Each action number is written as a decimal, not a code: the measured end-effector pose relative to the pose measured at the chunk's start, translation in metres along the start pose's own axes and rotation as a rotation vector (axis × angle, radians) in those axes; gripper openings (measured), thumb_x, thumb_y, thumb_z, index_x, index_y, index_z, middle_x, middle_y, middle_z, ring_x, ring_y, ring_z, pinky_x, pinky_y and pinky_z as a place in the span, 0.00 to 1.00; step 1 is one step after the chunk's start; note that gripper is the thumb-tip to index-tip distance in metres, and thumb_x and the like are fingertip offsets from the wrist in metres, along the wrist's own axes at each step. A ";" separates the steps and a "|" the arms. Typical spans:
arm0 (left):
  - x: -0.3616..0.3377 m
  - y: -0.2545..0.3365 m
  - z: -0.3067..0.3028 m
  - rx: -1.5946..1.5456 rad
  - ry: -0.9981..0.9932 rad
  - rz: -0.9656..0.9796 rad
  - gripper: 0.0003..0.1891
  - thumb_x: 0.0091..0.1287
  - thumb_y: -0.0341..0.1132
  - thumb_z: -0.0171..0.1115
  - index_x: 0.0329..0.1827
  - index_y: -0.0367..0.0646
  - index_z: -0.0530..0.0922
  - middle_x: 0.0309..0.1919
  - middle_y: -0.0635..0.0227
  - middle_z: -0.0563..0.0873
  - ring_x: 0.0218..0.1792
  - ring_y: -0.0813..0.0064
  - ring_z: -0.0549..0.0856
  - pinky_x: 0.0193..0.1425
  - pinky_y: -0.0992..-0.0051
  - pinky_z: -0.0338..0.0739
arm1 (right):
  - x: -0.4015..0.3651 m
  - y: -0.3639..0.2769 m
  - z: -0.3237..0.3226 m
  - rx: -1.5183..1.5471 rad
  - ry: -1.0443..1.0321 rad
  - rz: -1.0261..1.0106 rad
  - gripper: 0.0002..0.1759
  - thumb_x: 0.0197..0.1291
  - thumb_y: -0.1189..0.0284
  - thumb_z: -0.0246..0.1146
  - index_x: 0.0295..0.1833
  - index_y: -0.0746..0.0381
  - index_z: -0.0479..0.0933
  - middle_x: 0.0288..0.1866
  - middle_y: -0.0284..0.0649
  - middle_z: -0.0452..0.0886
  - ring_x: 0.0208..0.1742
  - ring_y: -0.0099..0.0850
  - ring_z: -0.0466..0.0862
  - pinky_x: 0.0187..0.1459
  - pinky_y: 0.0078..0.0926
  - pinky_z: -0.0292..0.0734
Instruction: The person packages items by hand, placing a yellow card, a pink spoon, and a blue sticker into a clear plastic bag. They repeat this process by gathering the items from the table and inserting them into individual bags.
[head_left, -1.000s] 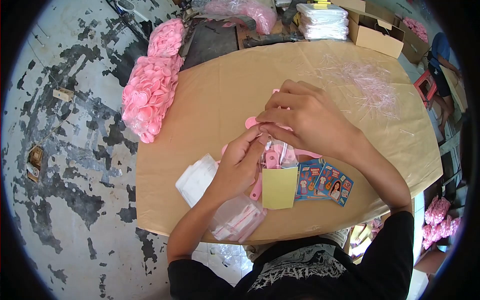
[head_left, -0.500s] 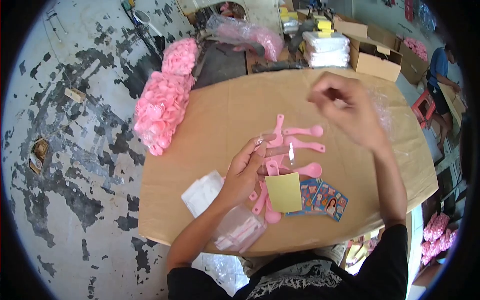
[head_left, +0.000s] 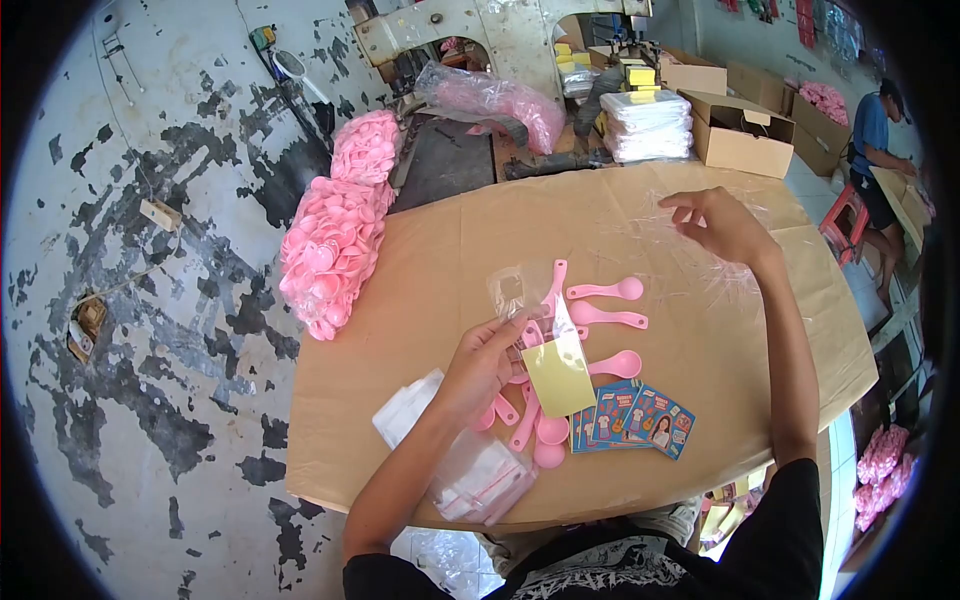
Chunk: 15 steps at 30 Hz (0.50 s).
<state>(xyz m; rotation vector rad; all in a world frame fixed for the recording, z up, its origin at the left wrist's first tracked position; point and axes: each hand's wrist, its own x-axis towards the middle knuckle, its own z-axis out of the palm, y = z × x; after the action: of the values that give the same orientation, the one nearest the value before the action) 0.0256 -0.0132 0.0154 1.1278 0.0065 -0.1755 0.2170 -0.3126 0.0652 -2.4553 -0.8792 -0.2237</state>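
Observation:
Between the fingers of my left hand [head_left: 483,360] is a clear plastic bag [head_left: 566,325] with a yellow card [head_left: 560,375] inside it. Pink plastic spoons [head_left: 615,364] lie on the brown paper around and beneath the bag, several partly hidden. Off to the right, my right hand [head_left: 722,224] is raised with its fingers apart, and I see nothing in it. Beside and below it are thin clear plastic strips [head_left: 735,280]. Blue printed cards [head_left: 640,420] lie fanned out just right of the yellow card.
Stacked clear bags [head_left: 480,470] lie by my left forearm. Bulging bags of pink spoons [head_left: 330,240] line the table's left edge. At the back stand a machine [head_left: 500,35], wrapped packs [head_left: 648,125] and a cardboard box [head_left: 742,135]. A person [head_left: 880,170] sits at far right.
My right hand has moved away from the bag, slightly right and down, and its curled fingers have opened. The left hand still holds the bag, whose yellow card now tilts. The whole view has shifted slightly.

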 end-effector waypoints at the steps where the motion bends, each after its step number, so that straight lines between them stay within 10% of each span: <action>1: 0.000 0.000 0.000 -0.012 0.002 0.010 0.19 0.77 0.37 0.46 0.63 0.31 0.70 0.54 0.53 0.81 0.52 0.65 0.84 0.56 0.63 0.82 | -0.001 -0.009 0.000 0.113 -0.024 -0.040 0.09 0.57 0.72 0.65 0.41 0.64 0.83 0.32 0.40 0.86 0.33 0.29 0.84 0.40 0.25 0.78; 9: -0.003 -0.009 0.004 0.074 0.023 0.058 0.22 0.78 0.39 0.47 0.68 0.35 0.67 0.56 0.60 0.80 0.53 0.70 0.83 0.56 0.66 0.81 | -0.035 -0.132 0.059 0.534 -0.460 -0.138 0.17 0.63 0.63 0.66 0.50 0.65 0.82 0.37 0.37 0.86 0.36 0.23 0.82 0.42 0.26 0.77; 15: -0.005 -0.004 0.007 0.014 -0.021 0.093 0.26 0.78 0.42 0.47 0.73 0.37 0.62 0.55 0.62 0.80 0.53 0.71 0.83 0.54 0.68 0.80 | -0.031 -0.123 0.084 0.899 -0.314 -0.124 0.13 0.63 0.75 0.65 0.54 0.65 0.80 0.41 0.32 0.85 0.41 0.18 0.81 0.46 0.19 0.78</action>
<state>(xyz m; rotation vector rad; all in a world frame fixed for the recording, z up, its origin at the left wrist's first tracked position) 0.0196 -0.0203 0.0152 1.1373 -0.0660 -0.1046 0.1138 -0.2052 0.0347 -1.6084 -0.9787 0.4432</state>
